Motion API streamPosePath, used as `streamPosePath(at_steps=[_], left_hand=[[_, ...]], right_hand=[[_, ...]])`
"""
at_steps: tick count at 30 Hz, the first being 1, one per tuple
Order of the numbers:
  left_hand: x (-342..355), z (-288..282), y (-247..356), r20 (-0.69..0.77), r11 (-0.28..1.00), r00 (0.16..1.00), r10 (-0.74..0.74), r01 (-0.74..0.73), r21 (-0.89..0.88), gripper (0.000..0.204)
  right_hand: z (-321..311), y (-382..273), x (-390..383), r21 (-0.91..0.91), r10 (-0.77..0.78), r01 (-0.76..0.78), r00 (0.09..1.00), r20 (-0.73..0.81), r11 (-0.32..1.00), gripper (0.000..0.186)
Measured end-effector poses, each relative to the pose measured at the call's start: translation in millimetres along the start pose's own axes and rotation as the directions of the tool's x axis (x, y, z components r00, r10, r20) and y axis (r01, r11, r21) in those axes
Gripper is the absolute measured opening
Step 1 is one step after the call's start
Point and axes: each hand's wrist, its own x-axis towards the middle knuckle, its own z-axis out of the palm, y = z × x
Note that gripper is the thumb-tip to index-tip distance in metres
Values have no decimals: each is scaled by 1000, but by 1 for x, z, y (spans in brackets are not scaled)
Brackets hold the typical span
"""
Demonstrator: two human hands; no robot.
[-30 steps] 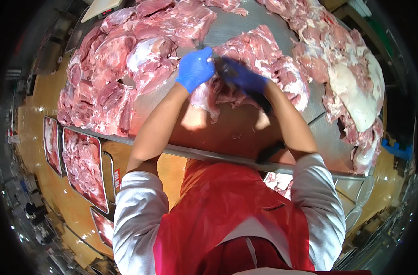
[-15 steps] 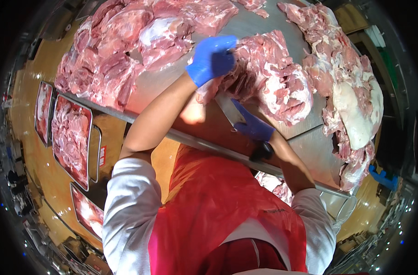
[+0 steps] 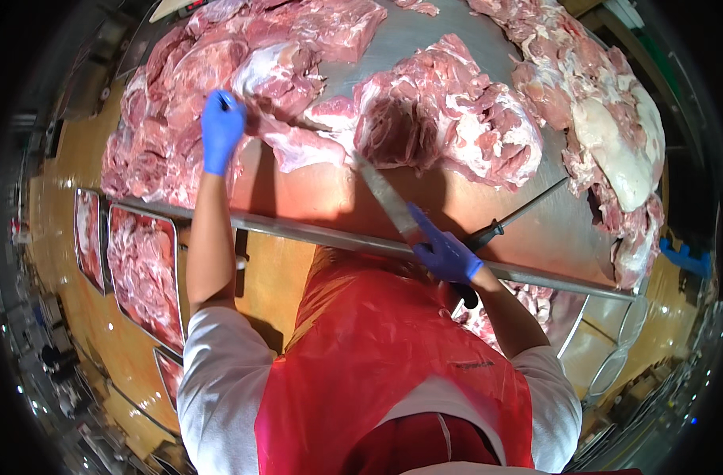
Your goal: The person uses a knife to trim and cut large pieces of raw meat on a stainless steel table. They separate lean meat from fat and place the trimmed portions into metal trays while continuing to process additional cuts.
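Note:
My gloved left hand (image 3: 223, 131) is closed over the left meat pile (image 3: 171, 99), beside a long pale strip of meat (image 3: 306, 146); what its fingers hold is unclear. My gloved right hand (image 3: 449, 253) grips a knife (image 3: 381, 190) near the steel table's front edge, its index finger along the blade, which points up-left toward the strip. Beyond the blade lies a large cut piece of meat (image 3: 488, 127). A honing steel with a black handle (image 3: 524, 206) lies right of my right hand on the table (image 3: 282, 194).
More meat with a pale skin piece (image 3: 607, 146) runs along the right side. Meat-filled metal trays (image 3: 144, 269) stand below left, and more meat (image 3: 528, 313) sits under the front edge. A blue plastic item (image 3: 686, 257) is at far right, a pale board (image 3: 167, 9) at top left.
My left hand has moved leftward from the middle piece to the left pile. My right hand has drawn back toward the front edge with the knife, uncovering the middle meat.

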Motion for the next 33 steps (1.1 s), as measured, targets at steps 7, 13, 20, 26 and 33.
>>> streamPosePath(at_steps=[7,13,20,26,33], left_hand=[[-100,79,0,425,675,783,454,-614,410,40],[-74,129,-18,833,809,508,221,-572,134,37],[-63,139,-82,311,344,204,928,-787,-512,20],[-58,77,17,319,338,162,934,-691,-639,8],[-29,-6,38,906,878,343,248,316,-360,14]], right_hand=[[83,-30,53,159,55,33,854,-518,987,77],[84,-71,180,-66,33,-132,635,-772,989,75],[171,-33,136,-142,-75,-35,713,-697,989,76],[115,-58,246,203,237,-127,633,-737,971,86],[126,-63,286,-43,-129,234,366,-922,971,83]])
